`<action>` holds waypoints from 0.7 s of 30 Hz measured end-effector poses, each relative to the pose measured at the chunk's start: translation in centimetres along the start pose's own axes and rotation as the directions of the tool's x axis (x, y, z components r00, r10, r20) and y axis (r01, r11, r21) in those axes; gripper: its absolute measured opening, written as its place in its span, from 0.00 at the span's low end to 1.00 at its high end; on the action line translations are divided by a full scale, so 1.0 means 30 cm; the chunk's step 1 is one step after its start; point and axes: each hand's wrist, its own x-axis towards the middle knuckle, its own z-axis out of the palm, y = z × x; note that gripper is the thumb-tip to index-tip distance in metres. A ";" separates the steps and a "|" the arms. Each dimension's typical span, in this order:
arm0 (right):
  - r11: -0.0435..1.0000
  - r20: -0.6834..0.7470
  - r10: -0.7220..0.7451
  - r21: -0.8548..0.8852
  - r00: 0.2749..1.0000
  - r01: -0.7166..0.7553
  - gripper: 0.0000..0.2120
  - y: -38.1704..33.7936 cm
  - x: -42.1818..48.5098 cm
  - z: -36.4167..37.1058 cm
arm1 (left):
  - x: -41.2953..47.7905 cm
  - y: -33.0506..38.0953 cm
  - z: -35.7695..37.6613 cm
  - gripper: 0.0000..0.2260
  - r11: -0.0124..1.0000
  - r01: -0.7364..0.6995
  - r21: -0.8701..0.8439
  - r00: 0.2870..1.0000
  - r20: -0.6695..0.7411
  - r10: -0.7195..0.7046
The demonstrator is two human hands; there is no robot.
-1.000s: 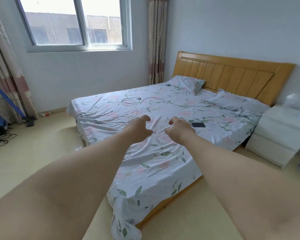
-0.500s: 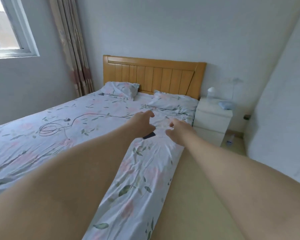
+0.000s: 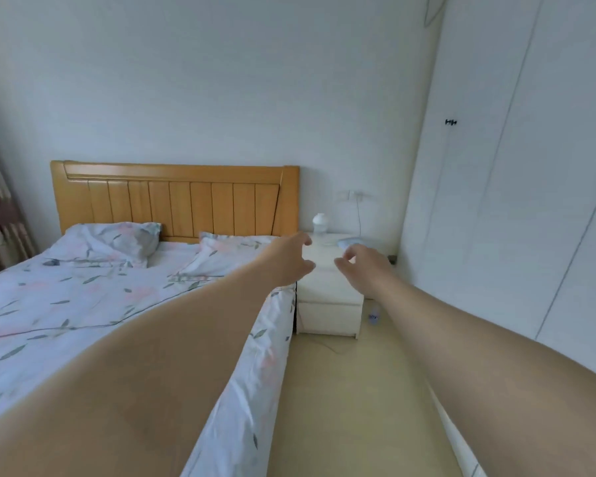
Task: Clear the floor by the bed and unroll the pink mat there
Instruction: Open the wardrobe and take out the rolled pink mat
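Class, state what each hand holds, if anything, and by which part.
Nothing is held: the left hand and right hand reach forward empty, fingers loosely curled.

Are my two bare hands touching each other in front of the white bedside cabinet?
Apart. In the head view the white bedside cabinet shows between the left hand and the right hand.

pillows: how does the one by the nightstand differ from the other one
The other pillow shows whole, while the pillow by the nightstand is partly hidden behind the left hand and wrist. The other pillow looks plumper and more rumpled, with a raised corner. The pillow by the nightstand lies flatter. Both have the same pale leaf-print cover and lie at the headboard.
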 end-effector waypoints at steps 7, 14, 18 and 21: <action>0.988 -0.155 0.141 -0.037 0.978 -0.149 0.16 0.257 0.347 -0.212 | 0.512 0.221 0.119 0.21 0.980 -0.193 -0.056 0.980 0.037 0.196; 0.932 -0.355 0.311 -0.065 0.882 -0.355 0.18 0.508 0.570 -0.388 | 0.931 0.411 0.274 0.21 0.908 -0.398 -0.131 0.907 0.095 0.411; 0.921 -0.511 0.351 0.035 0.785 -0.389 0.15 0.598 0.721 -0.481 | 1.189 0.530 0.315 0.20 0.833 -0.543 -0.109 0.830 0.083 0.552; 0.921 -0.647 0.362 0.136 0.671 -0.365 0.12 0.621 0.811 -0.598 | 1.360 0.675 0.321 0.19 0.758 -0.628 -0.176 0.760 0.066 0.646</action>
